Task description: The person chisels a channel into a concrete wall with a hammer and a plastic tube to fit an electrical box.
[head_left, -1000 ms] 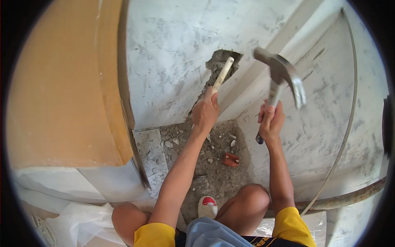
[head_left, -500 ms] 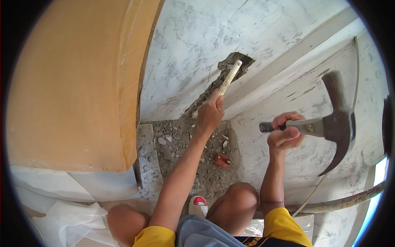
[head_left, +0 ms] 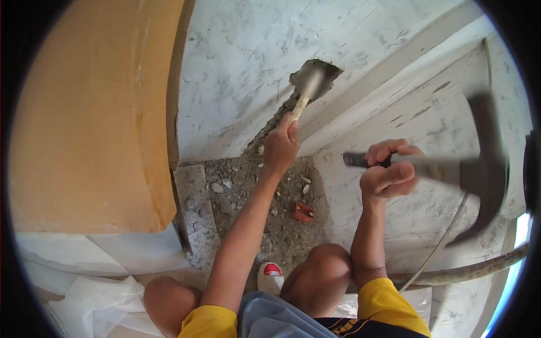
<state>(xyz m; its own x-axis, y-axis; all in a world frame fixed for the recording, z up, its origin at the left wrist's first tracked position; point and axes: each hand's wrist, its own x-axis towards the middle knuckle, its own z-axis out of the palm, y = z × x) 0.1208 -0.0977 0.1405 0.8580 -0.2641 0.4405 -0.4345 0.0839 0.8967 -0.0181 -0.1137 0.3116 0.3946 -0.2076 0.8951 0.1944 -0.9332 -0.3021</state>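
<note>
My left hand (head_left: 281,147) is wrapped round a chisel (head_left: 300,108), a pale rod whose upper end is smeared by motion. That end overlaps a rough hole (head_left: 332,72) chipped into the white wall (head_left: 236,84); the chisel's lower end is hidden behind my hand. A broken groove (head_left: 269,128) runs down from the hole to the floor. On the right, my right hand (head_left: 391,170) grips a claw hammer (head_left: 434,170) by its handle. The blurred dark hammer head points right, well apart from the chisel.
Rubble covers the floor (head_left: 239,217), with a broken red brick piece (head_left: 302,212) among it. A large cardboard sheet (head_left: 90,124) stands close on the left, and plastic sheeting (head_left: 98,301) lies below it. At lower right, a curved pipe (head_left: 462,274) crosses a thin cable (head_left: 439,248).
The hammer has swung right, away from the chisel, and is blurred. The chisel's upper end has become smeared. The whole view has shifted slightly.
</note>
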